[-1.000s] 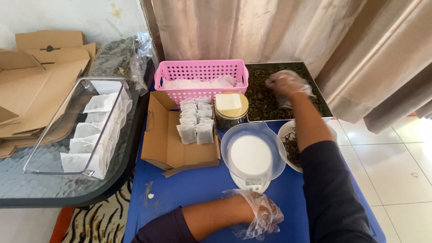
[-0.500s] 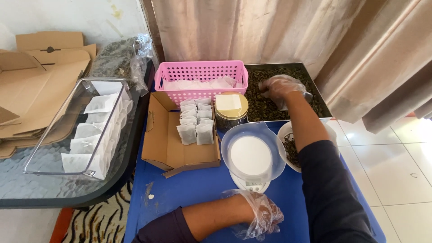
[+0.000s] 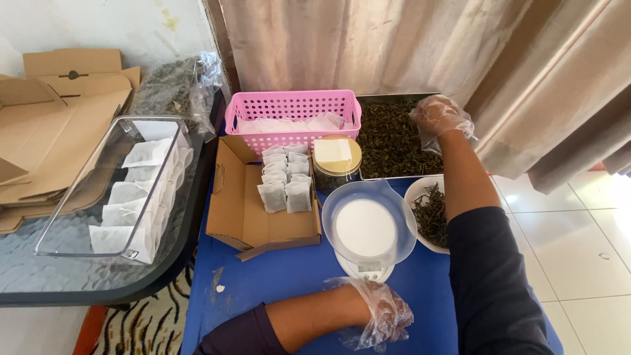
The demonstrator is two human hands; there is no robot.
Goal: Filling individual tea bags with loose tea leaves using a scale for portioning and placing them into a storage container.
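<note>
My right hand (image 3: 439, 118), in a loose plastic glove, hovers over the far metal tray of dried leaves (image 3: 391, 141), fingers curled; the crumpled glove hides whether I have pinched any leaves, so I cannot tell. My left hand (image 3: 381, 315), also gloved, rests loosely closed on the blue table (image 3: 276, 276), holding nothing I can see, just beside the scale's clear bowl (image 3: 368, 223). The white dish (image 3: 430, 213) is partly hidden behind my right forearm.

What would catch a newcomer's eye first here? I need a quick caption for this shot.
Likely the bright pink slotted plastic basket at the back of the blue table. Next, the right hand in a clear glove over the metal tray of dark dried leaves, and the round white scale near the left hand.
</note>
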